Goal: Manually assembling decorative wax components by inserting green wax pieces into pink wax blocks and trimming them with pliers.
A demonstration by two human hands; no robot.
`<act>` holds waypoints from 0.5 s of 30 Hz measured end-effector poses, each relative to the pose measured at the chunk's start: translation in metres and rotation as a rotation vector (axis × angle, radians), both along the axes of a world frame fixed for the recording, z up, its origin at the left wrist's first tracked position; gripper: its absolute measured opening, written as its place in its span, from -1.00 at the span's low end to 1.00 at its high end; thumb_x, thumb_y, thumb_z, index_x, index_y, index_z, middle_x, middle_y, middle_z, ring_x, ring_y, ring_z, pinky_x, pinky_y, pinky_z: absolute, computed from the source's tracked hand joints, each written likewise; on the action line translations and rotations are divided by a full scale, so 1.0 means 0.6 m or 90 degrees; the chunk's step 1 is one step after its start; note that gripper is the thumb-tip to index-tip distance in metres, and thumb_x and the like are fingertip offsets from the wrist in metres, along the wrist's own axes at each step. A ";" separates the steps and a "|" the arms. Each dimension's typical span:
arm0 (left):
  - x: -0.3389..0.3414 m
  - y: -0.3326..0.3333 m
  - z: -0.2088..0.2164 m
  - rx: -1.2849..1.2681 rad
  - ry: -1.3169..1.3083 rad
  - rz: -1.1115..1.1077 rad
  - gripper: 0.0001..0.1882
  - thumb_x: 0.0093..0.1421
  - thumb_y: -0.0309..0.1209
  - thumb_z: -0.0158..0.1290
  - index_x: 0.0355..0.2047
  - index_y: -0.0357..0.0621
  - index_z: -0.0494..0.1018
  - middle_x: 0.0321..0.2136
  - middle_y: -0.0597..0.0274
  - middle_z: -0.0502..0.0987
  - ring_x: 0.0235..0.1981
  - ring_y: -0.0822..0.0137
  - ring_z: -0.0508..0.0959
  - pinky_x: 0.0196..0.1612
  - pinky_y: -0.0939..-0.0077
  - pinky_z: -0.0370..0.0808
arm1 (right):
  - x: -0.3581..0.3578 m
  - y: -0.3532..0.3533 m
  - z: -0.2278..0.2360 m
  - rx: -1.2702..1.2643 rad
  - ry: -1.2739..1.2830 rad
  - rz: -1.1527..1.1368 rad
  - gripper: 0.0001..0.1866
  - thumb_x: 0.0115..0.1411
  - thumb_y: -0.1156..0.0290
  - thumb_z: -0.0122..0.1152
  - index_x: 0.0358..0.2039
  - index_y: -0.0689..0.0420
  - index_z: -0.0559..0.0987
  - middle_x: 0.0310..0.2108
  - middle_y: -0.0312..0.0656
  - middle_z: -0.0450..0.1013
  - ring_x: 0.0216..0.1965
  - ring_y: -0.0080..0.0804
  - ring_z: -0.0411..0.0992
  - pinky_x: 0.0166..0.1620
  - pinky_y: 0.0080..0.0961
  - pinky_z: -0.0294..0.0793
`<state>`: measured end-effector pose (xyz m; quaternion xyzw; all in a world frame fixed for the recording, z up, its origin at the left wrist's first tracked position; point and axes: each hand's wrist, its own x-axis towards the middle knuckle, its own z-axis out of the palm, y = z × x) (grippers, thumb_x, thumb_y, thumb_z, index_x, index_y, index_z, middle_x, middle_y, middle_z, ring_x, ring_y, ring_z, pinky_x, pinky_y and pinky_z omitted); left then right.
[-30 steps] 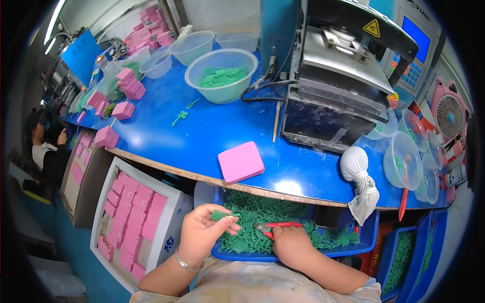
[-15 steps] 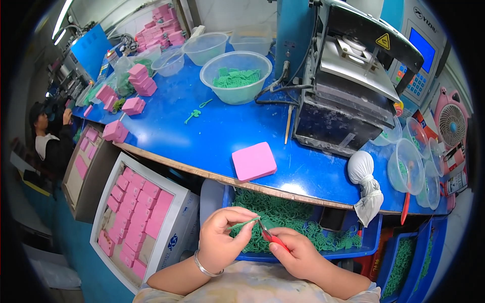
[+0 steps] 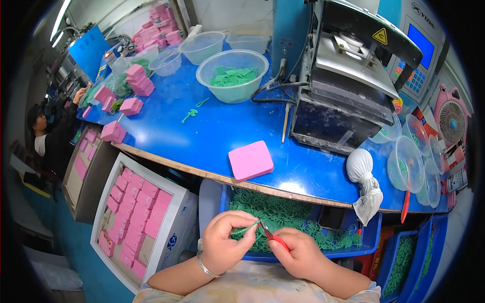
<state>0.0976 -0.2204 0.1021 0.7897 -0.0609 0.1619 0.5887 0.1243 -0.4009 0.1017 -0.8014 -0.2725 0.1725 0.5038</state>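
Observation:
Between its thumb and fingers, my left hand pinches a thin green wax piece. My right hand is wrapped round the red handle of a pair of small cutters, whose metal jaws meet the tip of the wax piece. Whether the jaws are parted is too small to tell. Below both hands lies a blue tray heaped with tangled green wax pieces. A pink rubber mold block rests on the blue table just beyond my hands.
A clear bowl of green pieces stands on the table. A black press machine is at right, with a tied white cloth bag in front. Pink blocks fill a box at left. A person works far left.
The view has shifted slightly. My hands stay close together, with the cutters still at the wax piece. At far left, the other person's hand has moved up and right.

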 end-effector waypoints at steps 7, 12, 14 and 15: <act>0.008 -0.003 0.002 -0.300 0.034 -0.015 -0.83 0.06 -0.72 -0.03 -0.32 -0.30 0.31 -0.28 0.01 0.47 -0.32 0.35 0.52 -0.23 0.55 0.50 | 0.003 0.000 -0.018 -0.125 -0.068 -0.050 -0.73 0.07 0.26 0.13 -0.63 0.18 0.48 -0.59 -0.14 0.39 -0.55 -0.16 0.40 -0.50 -0.33 0.39; 0.001 0.016 0.017 -0.448 0.273 -0.116 -0.83 0.12 -0.65 -0.06 -0.24 -0.32 0.31 -0.34 0.03 0.47 -0.40 0.38 0.51 -0.29 0.51 0.50 | 0.007 -0.003 -0.055 -0.222 -0.254 -0.095 -0.72 -0.02 0.22 0.24 -0.47 0.18 0.47 -0.44 -0.10 0.43 -0.39 -0.16 0.42 -0.39 -0.33 0.43; -0.003 0.012 0.027 -0.457 0.344 -0.116 -0.81 0.11 -0.63 -0.04 -0.23 -0.33 0.33 -0.38 0.05 0.47 -0.44 0.36 0.50 -0.34 0.50 0.49 | 0.010 -0.007 -0.042 -0.092 -0.261 -0.083 -0.67 -0.04 0.28 0.28 -0.32 0.18 0.42 -0.31 -0.06 0.42 -0.25 -0.11 0.39 -0.28 -0.33 0.43; -0.006 0.008 0.031 -0.448 0.346 -0.129 -0.74 0.11 -0.62 -0.03 -0.16 -0.35 0.32 -0.38 0.08 0.48 -0.43 0.37 0.50 -0.33 0.51 0.49 | 0.007 -0.010 -0.035 -0.012 -0.128 -0.080 -0.74 0.00 0.39 0.25 -0.31 0.18 0.43 -0.33 -0.12 0.42 -0.28 -0.28 0.41 -0.29 -0.46 0.42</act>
